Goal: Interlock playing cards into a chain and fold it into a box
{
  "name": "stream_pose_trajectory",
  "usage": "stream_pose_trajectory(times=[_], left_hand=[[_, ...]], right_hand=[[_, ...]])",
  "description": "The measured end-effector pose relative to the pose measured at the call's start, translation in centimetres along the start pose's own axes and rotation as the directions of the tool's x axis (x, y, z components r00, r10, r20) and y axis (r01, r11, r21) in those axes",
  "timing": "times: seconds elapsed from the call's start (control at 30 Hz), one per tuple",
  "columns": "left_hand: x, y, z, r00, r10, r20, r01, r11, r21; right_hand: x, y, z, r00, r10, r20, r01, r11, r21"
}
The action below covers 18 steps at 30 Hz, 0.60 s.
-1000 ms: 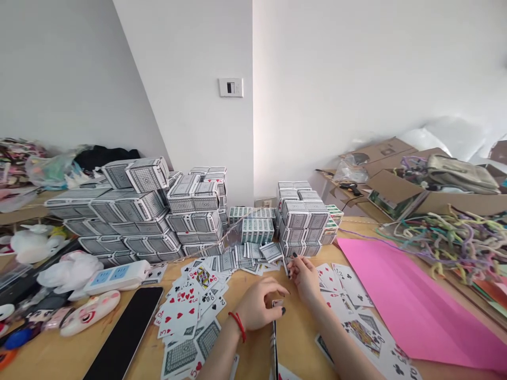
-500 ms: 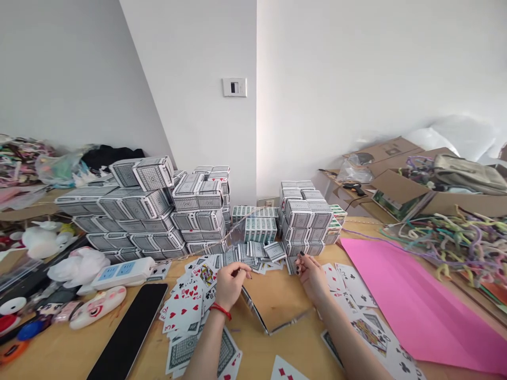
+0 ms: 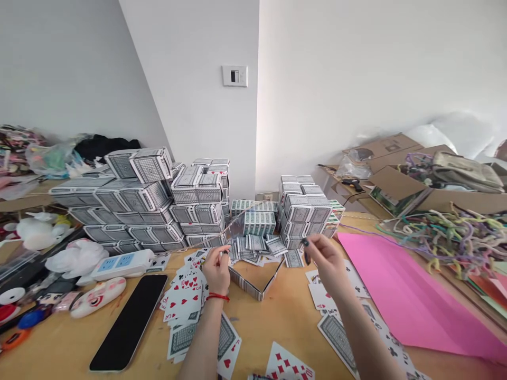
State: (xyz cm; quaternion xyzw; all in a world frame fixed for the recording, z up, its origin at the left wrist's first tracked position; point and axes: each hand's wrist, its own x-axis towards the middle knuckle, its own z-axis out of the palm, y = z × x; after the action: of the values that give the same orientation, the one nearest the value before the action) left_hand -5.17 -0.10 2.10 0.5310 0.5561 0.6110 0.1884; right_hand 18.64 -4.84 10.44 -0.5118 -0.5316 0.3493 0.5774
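Head view: card strip (image 3: 247, 286) upright on the wooden table (image 3: 277, 327), creased to a V, apparently unclosed at the far side. Left hand (image 3: 217, 269) curled by its left end (grip hidden, cannot tell). Right hand (image 3: 325, 258) loosely spread, fingertips apart, clear of the strip. Boxy grey-patterned blocks (image 3: 198, 190) look finished, stacked behind; smooth loose cards (image 3: 184, 301) lie flat, seemingly unused.

- Bright, diffuse light; the wall (image 3: 356, 79) beyond the hands (image 3: 328, 261) is paler to their right, greyer to their left.
- Shadows on the surface (image 3: 293, 316) between them are faint and soft.
- Playing cards (image 3: 182, 304) left of them look sharp enough to read.
- Wide-angle stretching softens both outer edges.
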Motion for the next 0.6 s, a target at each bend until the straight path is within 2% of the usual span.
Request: stream_pose_trajectory(times=[0.03, 0.07, 0.1, 0.2, 0.3, 0.37, 0.47, 0.6], left_hand=[[0.0, 0.1, 0.0, 1.000, -0.003, -0.005, 0.003, 1.000, 0.003], [0.0, 0.1, 0.1, 1.000, -0.007, -0.010, 0.007, 1.000, 0.001], [0.0, 0.1, 0.1, 1.000, -0.014, -0.016, 0.014, 1.000, -0.005], [0.1, 0.1, 0.1, 0.999, -0.038, -0.035, 0.037, 0.999, -0.027], [0.1, 0.0, 0.1, 0.997, -0.067, -0.037, 0.066, 0.997, -0.033], [0.2, -0.1, 0.1, 0.995, -0.093, -0.035, 0.092, 0.995, -0.039], [0.2, -0.4, 0.0, 0.992, -0.123, -0.038, 0.121, 0.991, -0.048], [0.2, -0.5, -0.2, 0.989, -0.136, -0.053, 0.134, 0.990, -0.042]], right_hand=[[-0.8, -1.6, 0.2, 0.974, 0.001, 0.225, 0.019, 0.996, -0.087], [-1.8, -2.8, 0.5, 0.903, 0.036, 0.428, 0.051, 0.980, -0.191], [-3.0, -3.6, 1.0, 0.809, 0.096, 0.579, 0.093, 0.953, -0.288], [-6.5, -3.3, 2.9, 0.535, 0.218, 0.816, 0.279, 0.867, -0.414], [-9.0, -0.7, 4.9, 0.351, 0.263, 0.899, 0.422, 0.813, -0.402], [-9.8, 0.8, 6.0, 0.311, 0.269, 0.912, 0.490, 0.777, -0.396], [-10.2, 1.9, 7.2, 0.283, 0.198, 0.938, 0.524, 0.787, -0.324], [-9.8, 2.3, 7.2, 0.271, 0.141, 0.952, 0.503, 0.823, -0.265]])
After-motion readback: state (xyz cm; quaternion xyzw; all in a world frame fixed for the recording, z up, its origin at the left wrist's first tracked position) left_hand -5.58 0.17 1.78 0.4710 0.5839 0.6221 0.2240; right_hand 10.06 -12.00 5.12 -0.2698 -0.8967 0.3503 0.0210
